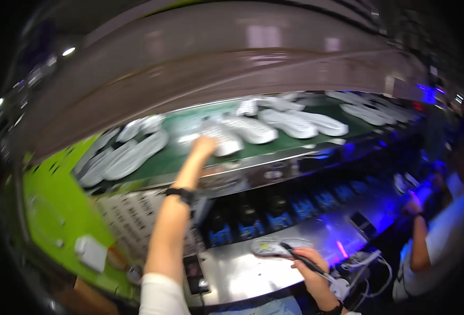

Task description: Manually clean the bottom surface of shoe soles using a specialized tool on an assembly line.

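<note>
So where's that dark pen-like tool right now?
In the head view it sits at lower right, in the person's right hand: the dark pen-like tool slants over the metal bench, its tip beside a pale shoe sole lying there.

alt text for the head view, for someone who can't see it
The person's left hand reaches up to a white shoe sole among many on a green conveyor belt. Their right hand holds a dark pen-like tool by another sole on a metal bench.

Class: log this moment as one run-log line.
left hand: reaching to white sole on belt | right hand: holds pen tool by sole on bench
</note>
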